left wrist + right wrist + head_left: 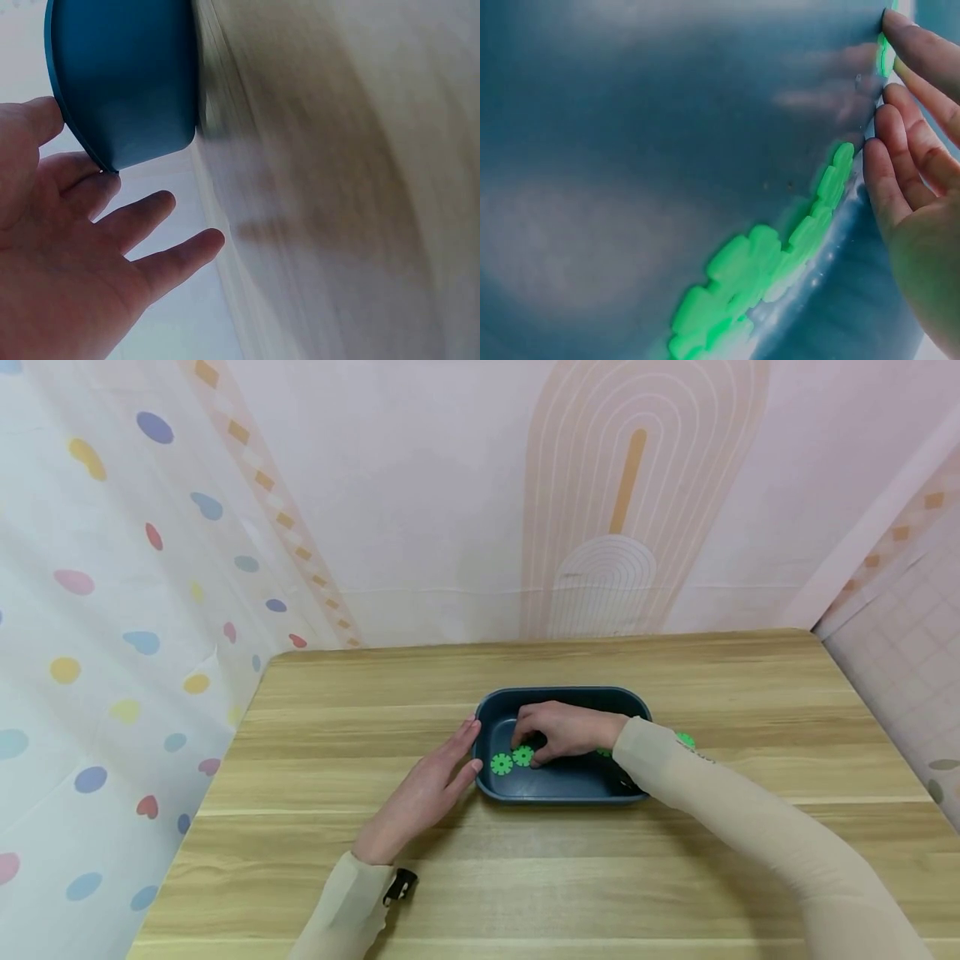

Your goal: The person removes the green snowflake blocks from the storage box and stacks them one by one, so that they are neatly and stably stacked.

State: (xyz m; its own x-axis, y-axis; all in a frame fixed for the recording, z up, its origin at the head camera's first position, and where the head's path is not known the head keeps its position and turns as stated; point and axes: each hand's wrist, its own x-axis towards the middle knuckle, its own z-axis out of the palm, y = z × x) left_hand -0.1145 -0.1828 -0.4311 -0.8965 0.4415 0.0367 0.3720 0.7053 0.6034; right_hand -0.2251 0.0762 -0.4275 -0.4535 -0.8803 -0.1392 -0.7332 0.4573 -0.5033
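Note:
A dark blue oblong tub stands on the wooden table. My left hand is at its left end, thumb and index fingertip touching the rim; the other fingers reach out loosely below it in the left wrist view. My right hand reaches down into the tub, thumb and fingertips on either side of a green notched plastic disc on the floor. Another green disc lies just left of it. In the right wrist view, more green discs lie near the tub wall, overlapping one another.
Part of a green disc shows beyond the right sleeve, outside the tub. A black strap sits at the left wrist. A patterned curtain hangs behind the wooden table.

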